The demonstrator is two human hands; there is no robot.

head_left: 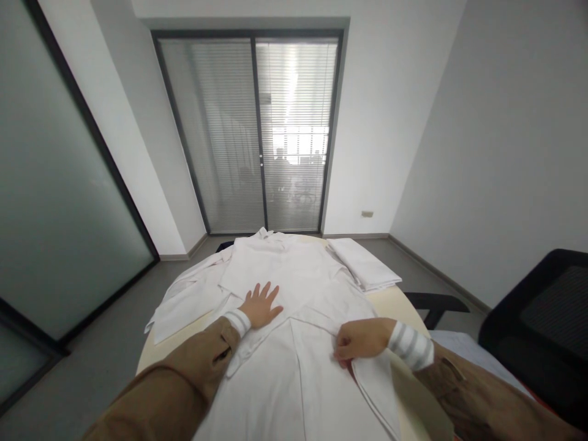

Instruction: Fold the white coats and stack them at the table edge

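A white long garment (316,288), like a coat or shirt with a collar at the far end, lies spread over the table and hangs toward me at the near side. My left hand (261,306) rests flat on its middle, fingers spread. Its left sleeve (188,300) lies out to the left. On the right, my right hand (362,340) is closed, pinching the garment's right edge, where the cloth is folded over. The fingertips are partly hidden by the hand.
A folded white cloth (365,266) lies at the table's far right. The pale round table (411,318) shows at its edges. A black office chair (542,331) stands close on the right, its armrest near the table. Beyond are a glazed partition with blinds (294,135) and white walls.
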